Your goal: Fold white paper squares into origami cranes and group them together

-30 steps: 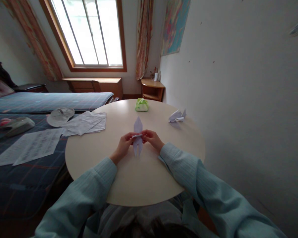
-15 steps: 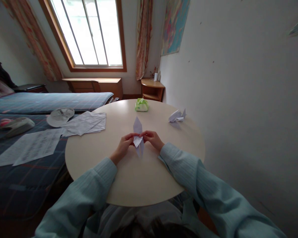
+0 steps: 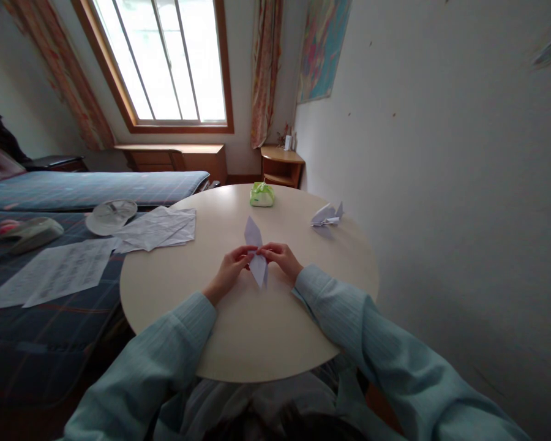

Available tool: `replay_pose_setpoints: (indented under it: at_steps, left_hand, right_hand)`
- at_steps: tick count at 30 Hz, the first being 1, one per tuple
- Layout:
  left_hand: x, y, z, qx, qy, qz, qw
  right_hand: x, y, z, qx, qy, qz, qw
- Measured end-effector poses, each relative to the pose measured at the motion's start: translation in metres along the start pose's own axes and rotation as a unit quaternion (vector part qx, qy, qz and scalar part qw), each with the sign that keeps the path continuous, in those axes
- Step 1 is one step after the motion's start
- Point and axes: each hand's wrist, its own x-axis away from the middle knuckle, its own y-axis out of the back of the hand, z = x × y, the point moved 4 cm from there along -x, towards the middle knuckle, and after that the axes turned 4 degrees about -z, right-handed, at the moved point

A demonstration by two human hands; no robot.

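A piece of folded white paper (image 3: 258, 269) with long pointed ends is held between my two hands above the round table (image 3: 229, 343). My left hand (image 3: 232, 269) pinches its left edge near the middle. From the other side my right hand (image 3: 281, 257) grips it, thumb and fingers closed on the paper. One point of the paper sticks out away from me, and narrow points hang toward me. Some fingertips are hidden behind the paper. Farther right on the table lies another white folded-paper piece (image 3: 327, 215).
A green tissue pack (image 3: 261, 195) stands at the table's far side. White sheets (image 3: 158, 228) lie over the left edge and onto the bed (image 3: 32, 343), near a pale cap (image 3: 111, 216). A white wall (image 3: 450, 202) rises at the right.
The small flap that stood out at the paper's middle now lies down toward me, forming a long point. The paper's far point has tilted slightly left. Both hands stay in place.
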Motion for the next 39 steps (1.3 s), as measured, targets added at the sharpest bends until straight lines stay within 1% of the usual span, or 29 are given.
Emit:
replay_pose_setpoints:
  at_steps: [8,11,15,18,21,24,28,34,36,39]
  left_hand:
    - [0.000,0.002,-0.008,-0.001,-0.032,-0.035,0.999]
    - [0.000,0.002,-0.009,-0.003,-0.040,-0.039,0.998]
    - [0.000,0.003,-0.008,-0.019,-0.052,-0.050,0.997]
    - [0.002,0.005,-0.011,-0.085,-0.093,-0.085,0.988]
    - [0.007,0.005,-0.019,-0.177,-0.149,-0.116,0.966]
    - [0.011,0.004,-0.027,-0.235,-0.191,-0.128,0.944]
    - [0.013,0.004,-0.033,-0.257,-0.229,-0.137,0.929]
    - [0.017,0.002,-0.041,-0.275,-0.283,-0.136,0.909]
    - [0.018,0.001,-0.043,-0.268,-0.287,-0.137,0.909]
    - [0.018,0.002,-0.044,-0.260,-0.285,-0.154,0.910]
  right_hand:
    - [-0.003,0.001,0.004,0.037,0.048,-0.018,0.998]
    - [-0.003,0.003,0.004,0.051,0.060,-0.023,0.997]
    - [-0.003,0.003,0.003,0.097,0.082,-0.034,0.991]
    - [0.000,0.001,0.009,0.173,0.140,-0.050,0.974]
    - [0.005,-0.002,0.019,0.242,0.209,-0.066,0.945]
    - [0.009,-0.003,0.026,0.277,0.246,-0.081,0.925]
    - [0.012,-0.003,0.030,0.297,0.263,-0.087,0.914]
    - [0.015,-0.006,0.035,0.270,0.270,-0.089,0.920]
    - [0.016,-0.006,0.037,0.266,0.265,-0.098,0.921]
    - [0.017,-0.005,0.039,0.275,0.264,-0.110,0.918]
